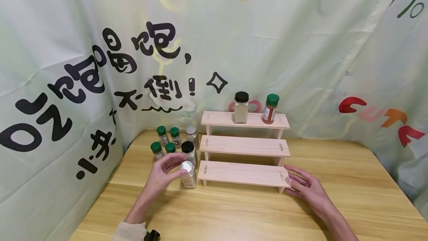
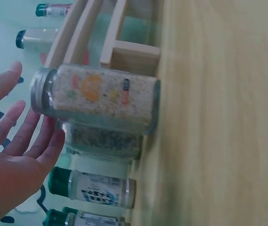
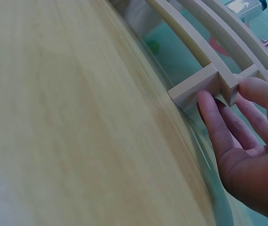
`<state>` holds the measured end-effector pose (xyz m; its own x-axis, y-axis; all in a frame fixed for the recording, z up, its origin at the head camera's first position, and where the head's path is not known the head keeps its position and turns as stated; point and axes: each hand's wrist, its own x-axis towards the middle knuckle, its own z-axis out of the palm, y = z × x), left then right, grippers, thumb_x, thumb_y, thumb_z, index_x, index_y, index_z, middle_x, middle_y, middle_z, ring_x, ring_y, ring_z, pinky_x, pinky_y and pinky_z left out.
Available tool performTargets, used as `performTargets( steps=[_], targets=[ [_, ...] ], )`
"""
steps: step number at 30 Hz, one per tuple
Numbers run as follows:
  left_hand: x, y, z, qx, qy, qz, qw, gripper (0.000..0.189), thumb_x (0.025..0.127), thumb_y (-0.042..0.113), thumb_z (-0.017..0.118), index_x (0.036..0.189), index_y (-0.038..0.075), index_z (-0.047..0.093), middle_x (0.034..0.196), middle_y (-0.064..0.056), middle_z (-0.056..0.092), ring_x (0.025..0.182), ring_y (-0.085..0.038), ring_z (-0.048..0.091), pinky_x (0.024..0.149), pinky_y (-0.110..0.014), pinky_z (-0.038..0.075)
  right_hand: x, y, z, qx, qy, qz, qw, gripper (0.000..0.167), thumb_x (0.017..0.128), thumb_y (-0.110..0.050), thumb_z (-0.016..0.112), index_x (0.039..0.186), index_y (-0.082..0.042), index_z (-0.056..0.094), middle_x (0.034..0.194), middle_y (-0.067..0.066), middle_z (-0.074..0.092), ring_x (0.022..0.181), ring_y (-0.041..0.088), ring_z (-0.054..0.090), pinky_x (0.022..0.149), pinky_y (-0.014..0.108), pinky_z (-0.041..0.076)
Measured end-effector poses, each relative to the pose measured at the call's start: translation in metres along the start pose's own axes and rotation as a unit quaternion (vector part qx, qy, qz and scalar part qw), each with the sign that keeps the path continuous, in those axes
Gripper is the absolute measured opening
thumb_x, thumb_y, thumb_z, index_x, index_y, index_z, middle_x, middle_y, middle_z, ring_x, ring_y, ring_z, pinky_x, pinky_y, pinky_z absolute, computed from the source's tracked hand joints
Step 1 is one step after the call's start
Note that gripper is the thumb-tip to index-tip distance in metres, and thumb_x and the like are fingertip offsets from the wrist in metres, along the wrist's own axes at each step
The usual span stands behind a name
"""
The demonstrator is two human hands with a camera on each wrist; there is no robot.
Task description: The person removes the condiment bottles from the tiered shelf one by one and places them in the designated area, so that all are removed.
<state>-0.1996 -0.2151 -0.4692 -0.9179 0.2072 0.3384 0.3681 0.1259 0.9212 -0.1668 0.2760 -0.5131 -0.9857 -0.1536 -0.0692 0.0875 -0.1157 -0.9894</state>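
A glass jar (image 1: 188,178) with a silver lid and pale, grainy contents stands upright at the left end of the three-step wooden rack (image 1: 244,174). Around its lid my left hand (image 1: 167,170) is spread; in the left wrist view the fingertips (image 2: 30,117) are right at the lid, with the thumb apart from it. My right hand (image 1: 309,189) holds the right end of the rack's lowest step, its thumb (image 3: 251,89) at the board's edge and a finger against the leg. On the top step stand a black-lidded jar (image 1: 241,109) and a green-capped spice bottle (image 1: 270,110).
Behind the left hand are several green-capped bottles (image 1: 161,134), another black-lidded jar (image 1: 189,151) and a silver-lidded jar (image 1: 191,135). A printed curtain (image 1: 301,66) hangs behind and beside the wooden table (image 1: 234,215).
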Motion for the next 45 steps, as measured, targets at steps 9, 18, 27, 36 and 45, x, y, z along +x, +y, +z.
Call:
performTargets(
  steps=[9, 18, 27, 36, 45],
  targets=[
    [0.001, 0.015, 0.007, 0.013, 0.015, 0.032, 0.9993, 0.039, 0.088, 0.0, 0.079, 0.125, 0.001, 0.066, 0.126, -0.014, 0.068, 0.121, -0.027, 0.063, 0.11, -0.032, 0.047, 0.0, -0.001, -0.001, 0.007, -0.005, -0.005, 0.9999, 0.05, 0.102, -0.005, 0.064, 0.15, 0.0, 0.048, 0.124, -0.005, 0.068, 0.112, 0.014, 0.068, 0.091, 0.043, 0.059],
    [0.006, 0.033, 0.02, -0.017, 0.001, 0.09, 0.9958, 0.039, 0.089, -0.006, 0.076, 0.126, -0.001, 0.064, 0.124, -0.023, 0.066, 0.119, -0.026, 0.065, 0.107, -0.035, 0.049, 0.001, -0.003, -0.003, 0.01, -0.008, -0.012, 0.9998, 0.051, 0.102, -0.004, 0.063, 0.15, 0.001, 0.047, 0.125, -0.003, 0.068, 0.113, 0.014, 0.067, 0.091, 0.043, 0.059],
    [0.013, 0.038, 0.035, -0.034, -0.006, 0.091, 0.9952, 0.034, 0.089, -0.007, 0.074, 0.122, -0.002, 0.065, 0.122, -0.023, 0.067, 0.116, -0.038, 0.064, 0.105, -0.048, 0.051, 0.003, -0.002, 0.0, 0.0, -0.007, -0.011, 0.9999, 0.053, 0.102, -0.005, 0.063, 0.15, 0.003, 0.044, 0.125, -0.003, 0.067, 0.113, 0.014, 0.067, 0.091, 0.044, 0.059],
    [0.026, 0.037, 0.055, -0.048, -0.006, 0.08, 0.9956, 0.036, 0.093, -0.002, 0.073, 0.127, -0.004, 0.062, 0.123, -0.02, 0.068, 0.117, -0.036, 0.064, 0.104, -0.048, 0.052, 0.002, 0.001, 0.0, 0.006, -0.012, -0.011, 0.9998, 0.049, 0.102, -0.006, 0.063, 0.149, -0.002, 0.05, 0.125, -0.003, 0.067, 0.113, 0.015, 0.067, 0.091, 0.044, 0.059],
    [0.036, 0.042, 0.073, -0.075, -0.01, 0.079, 0.994, 0.038, 0.095, 0.001, 0.072, 0.13, -0.003, 0.06, 0.123, -0.02, 0.067, 0.116, -0.038, 0.063, 0.102, -0.043, 0.055, 0.0, 0.0, 0.0, 0.006, -0.009, -0.011, 0.9999, 0.051, 0.103, -0.005, 0.062, 0.151, 0.001, 0.045, 0.126, 0.0, 0.067, 0.113, 0.015, 0.067, 0.091, 0.044, 0.06]
  ],
)
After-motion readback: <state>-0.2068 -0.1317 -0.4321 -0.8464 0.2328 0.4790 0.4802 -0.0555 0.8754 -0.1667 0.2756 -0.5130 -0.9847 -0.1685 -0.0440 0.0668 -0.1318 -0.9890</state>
